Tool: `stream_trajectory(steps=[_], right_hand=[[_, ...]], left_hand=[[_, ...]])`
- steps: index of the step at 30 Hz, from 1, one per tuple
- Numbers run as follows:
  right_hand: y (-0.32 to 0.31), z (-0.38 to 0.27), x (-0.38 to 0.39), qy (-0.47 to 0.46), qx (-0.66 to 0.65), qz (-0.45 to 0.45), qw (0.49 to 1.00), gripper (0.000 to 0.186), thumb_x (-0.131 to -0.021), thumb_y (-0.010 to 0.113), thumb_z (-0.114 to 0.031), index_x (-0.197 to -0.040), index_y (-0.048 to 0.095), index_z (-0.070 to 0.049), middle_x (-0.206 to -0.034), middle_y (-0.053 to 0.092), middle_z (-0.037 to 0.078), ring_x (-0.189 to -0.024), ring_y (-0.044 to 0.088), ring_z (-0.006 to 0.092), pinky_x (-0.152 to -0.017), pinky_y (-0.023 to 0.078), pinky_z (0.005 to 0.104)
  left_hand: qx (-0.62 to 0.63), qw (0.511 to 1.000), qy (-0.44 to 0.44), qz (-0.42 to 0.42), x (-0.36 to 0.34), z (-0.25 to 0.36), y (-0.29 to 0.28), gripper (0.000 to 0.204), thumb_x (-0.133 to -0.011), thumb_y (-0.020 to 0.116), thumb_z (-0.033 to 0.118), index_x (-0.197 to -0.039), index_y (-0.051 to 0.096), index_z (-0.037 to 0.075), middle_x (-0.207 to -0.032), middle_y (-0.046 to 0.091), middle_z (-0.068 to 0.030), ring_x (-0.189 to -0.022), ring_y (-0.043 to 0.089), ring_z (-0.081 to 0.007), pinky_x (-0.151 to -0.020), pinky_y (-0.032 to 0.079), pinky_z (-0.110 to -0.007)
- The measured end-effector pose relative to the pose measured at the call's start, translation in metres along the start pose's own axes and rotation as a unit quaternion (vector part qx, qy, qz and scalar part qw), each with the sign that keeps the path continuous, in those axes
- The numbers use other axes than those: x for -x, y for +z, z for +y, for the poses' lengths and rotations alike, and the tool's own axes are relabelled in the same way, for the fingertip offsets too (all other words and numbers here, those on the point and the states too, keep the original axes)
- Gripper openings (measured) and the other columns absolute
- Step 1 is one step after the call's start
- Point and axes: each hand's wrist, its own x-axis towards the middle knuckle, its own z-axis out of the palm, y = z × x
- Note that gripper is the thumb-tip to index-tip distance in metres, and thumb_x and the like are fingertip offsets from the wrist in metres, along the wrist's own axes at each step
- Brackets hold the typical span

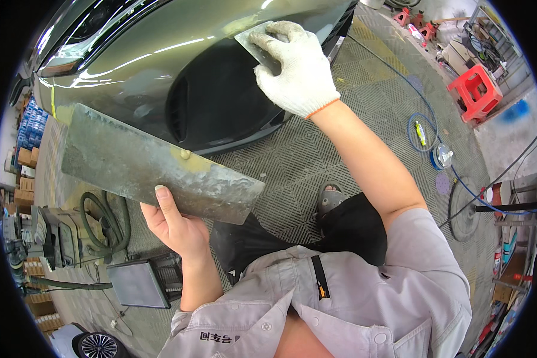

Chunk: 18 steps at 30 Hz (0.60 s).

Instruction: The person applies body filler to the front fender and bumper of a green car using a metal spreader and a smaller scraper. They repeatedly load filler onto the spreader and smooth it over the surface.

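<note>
My bare left hand [176, 224] grips a long, grey metal plate [119, 155] from below, thumb on top; a dab of yellowish paste [191, 160] sits on its upper edge. My right hand [298, 71], in a white knit glove with an orange cuff, holds a small flat spreader [248, 37] against the dark glossy car bumper [131, 53]. A pale yellow patch [238, 25] shows on the bumper just above the spreader. Below it is a black recessed vent [203, 101]. The spreader's lower part is partly hidden by my fingers.
Right: a red stool [476, 92], blue hose [420, 101], tin [441, 156], small tube [419, 133], round stand [464, 221] and shelving. Left: a machine [59, 238] with coiled hose, grey rectangular panel [134, 283], stacked boxes, and another car's wheel [98, 349].
</note>
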Motion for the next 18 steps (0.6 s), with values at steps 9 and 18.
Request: stream_trajectory(steps=[9,18], right_hand=[[0.0039,-0.0037,-0.0011,-0.035,-0.005,0.029,0.999,0.047,-0.085,0.085,-0.018,-0.132,0.086,-0.011,-0.144,0.075,0.022,-0.132,0.071,0.0445,-0.115,0.059,0.0526],[0.0055,-0.0021,0.0016,-0.024,-0.028,0.028,0.999,0.051,-0.084,0.089,-0.017,-0.135,0.084,-0.009,-0.148,0.072,0.026,-0.134,0.07,0.047,-0.116,0.059,0.0527]], left_hand=[[-0.003,1.0,-0.007,-0.006,0.003,0.0023,0.0037,0.03,-0.125,0.059,0.019,-0.148,0.066,0.001,-0.143,0.076,-0.0095,-0.127,0.071,-0.0184,-0.112,0.057,-0.037],[-0.006,1.0,-0.009,-0.02,0.0039,0.0046,0.0027,0.032,-0.125,0.06,0.021,-0.15,0.065,0.001,-0.145,0.075,-0.0093,-0.129,0.07,-0.0181,-0.113,0.056,-0.037]])
